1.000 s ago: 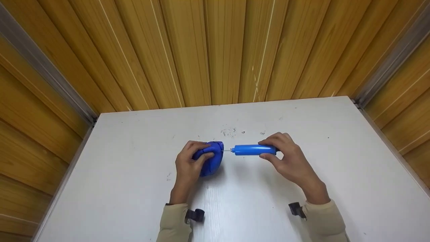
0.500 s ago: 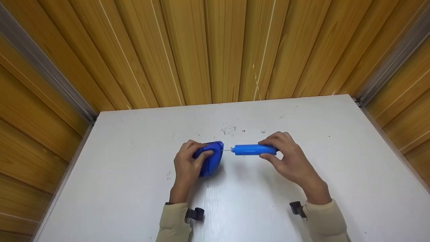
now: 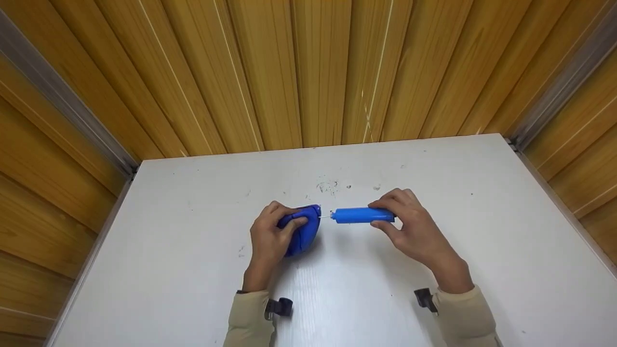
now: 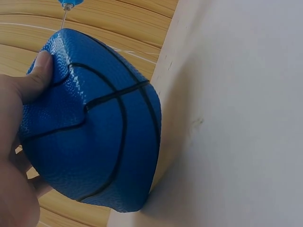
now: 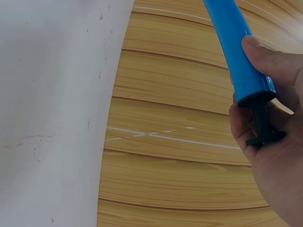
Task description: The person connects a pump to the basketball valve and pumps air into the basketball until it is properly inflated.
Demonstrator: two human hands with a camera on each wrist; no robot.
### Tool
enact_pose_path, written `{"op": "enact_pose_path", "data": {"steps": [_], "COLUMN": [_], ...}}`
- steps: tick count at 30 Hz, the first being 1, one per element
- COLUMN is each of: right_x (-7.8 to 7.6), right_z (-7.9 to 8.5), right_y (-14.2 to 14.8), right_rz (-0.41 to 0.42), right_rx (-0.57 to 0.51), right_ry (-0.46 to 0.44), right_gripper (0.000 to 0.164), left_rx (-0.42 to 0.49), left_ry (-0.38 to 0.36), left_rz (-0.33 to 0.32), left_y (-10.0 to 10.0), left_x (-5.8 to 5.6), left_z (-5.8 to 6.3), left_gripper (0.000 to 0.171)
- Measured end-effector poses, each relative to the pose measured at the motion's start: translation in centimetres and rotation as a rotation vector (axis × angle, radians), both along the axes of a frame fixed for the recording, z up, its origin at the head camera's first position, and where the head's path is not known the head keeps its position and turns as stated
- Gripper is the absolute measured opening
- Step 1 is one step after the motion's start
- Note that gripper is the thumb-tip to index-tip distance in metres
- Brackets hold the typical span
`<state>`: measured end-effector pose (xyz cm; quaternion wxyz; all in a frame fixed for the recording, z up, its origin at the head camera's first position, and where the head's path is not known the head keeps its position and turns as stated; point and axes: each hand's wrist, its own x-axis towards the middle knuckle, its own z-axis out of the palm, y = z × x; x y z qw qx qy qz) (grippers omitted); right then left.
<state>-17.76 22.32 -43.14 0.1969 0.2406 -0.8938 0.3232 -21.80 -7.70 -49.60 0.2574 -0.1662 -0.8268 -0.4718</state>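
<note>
My left hand point(image 3: 270, 233) pinches a blue, partly deflated basketball point(image 3: 306, 236), thumb on the near side. The left wrist view shows the ball point(image 4: 137, 142) with black seams and a creased, sunken side. From its upper end a thin metal needle point(image 3: 325, 217) runs to the nozzle of a blue hand pump point(image 3: 359, 215), held roughly level. My right hand point(image 3: 417, 229) grips the pump's rear end between thumb and fingers. Seen from the right wrist, the short black plunger handle point(image 5: 263, 123) sticks out of the barrel point(image 5: 236, 52) toward the palm, fingers around it.
A white table point(image 3: 168, 270) with dark scuff marks point(image 3: 328, 186) lies under both hands. Yellow wood-patterned panels point(image 3: 318, 72) stand along its back and sides. Small black wrist devices point(image 3: 279, 307) stick out from the sleeves.
Both hands keep their holds, and the needle stays at the ball. The pump has shifted very slightly left, and the ball's lower edge sits a little lower.
</note>
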Motion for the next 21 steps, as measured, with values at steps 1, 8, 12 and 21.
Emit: {"op": "enact_pose_path", "data": {"steps": [1,8,12,21], "right_x": [-0.02,0.14,0.19,0.12], "right_z": [-0.03,0.15,0.15,0.09], "right_y": [-0.03,-0.33,-0.46,-0.9], "right_rz": [0.0,-0.004,-0.008,-0.018], "right_rx": [0.003,0.011,0.016,0.037], "right_ry": [-0.003,-0.013,-0.01,-0.007], "right_gripper": [0.037,0.037,0.037,0.037], "left_rx": [0.009,0.076,0.088,0.07], "left_ry": [-0.007,-0.065,-0.078,-0.062], "left_rz": [-0.01,-0.057,-0.064,-0.049], "left_y": [-0.03,-0.1,-0.01,0.35], "left_x": [0.02,0.0,-0.03,0.01], "left_z": [0.02,0.0,-0.09,-0.23], "left_gripper": [0.015,0.013,0.013,0.013]}}
